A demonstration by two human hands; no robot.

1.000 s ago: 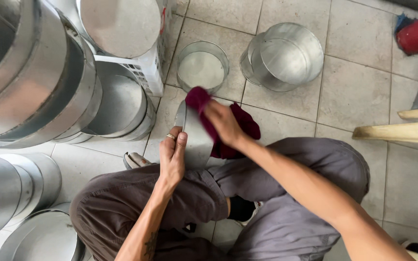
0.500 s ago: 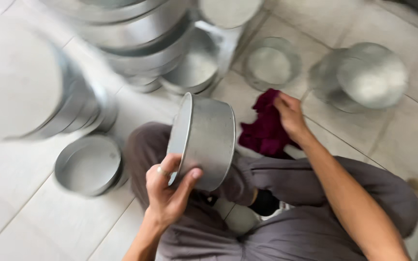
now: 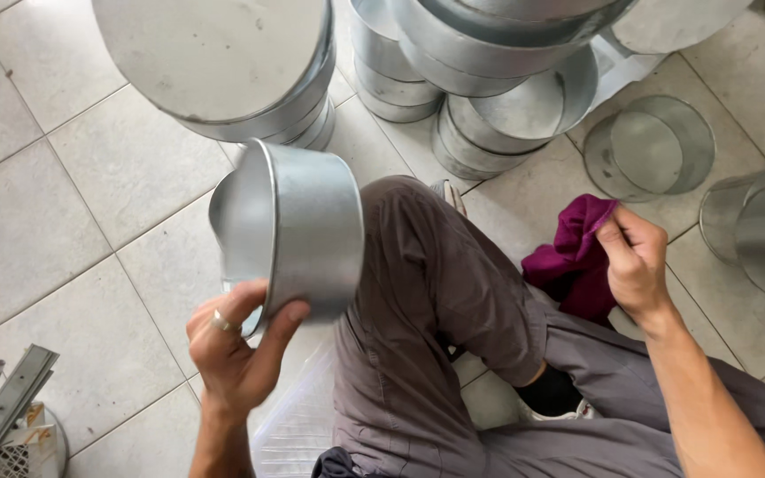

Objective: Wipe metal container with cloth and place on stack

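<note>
Sitting on a tiled floor [image 3: 64, 195], legs in grey trousers [image 3: 436, 292] folded. Left hand [image 3: 236, 350] raised, grip clamped on the rim of a round metal pan [image 3: 298, 230], held tilted on its side just left of the knee, thumb on the outer wall, fingers inside. Right hand [image 3: 635, 261] grips a bunched maroon cloth [image 3: 573, 257], fingers closed on its upper edge, cloth resting against the right thigh. Stacks of similar metal pans [image 3: 480, 80] stand ahead on the floor; more pans at far right [image 3: 754, 226].
</note>
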